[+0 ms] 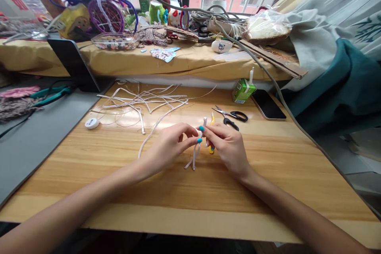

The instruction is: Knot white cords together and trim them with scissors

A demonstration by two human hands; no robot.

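As the left hand point(176, 139) and right hand point(228, 145) pinch flat white cord point(194, 162), each grip closed, its ends fork.

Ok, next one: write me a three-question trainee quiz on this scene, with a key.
1. True or false: in the picture, the phone lies right of the green carton.
2. What colour are the handles of the scissors?
3. Where the left hand and right hand meet, the fingertips hold: A) the phone; B) white cord; C) the scissors.

Key: 1 true; 2 black; 3 B.
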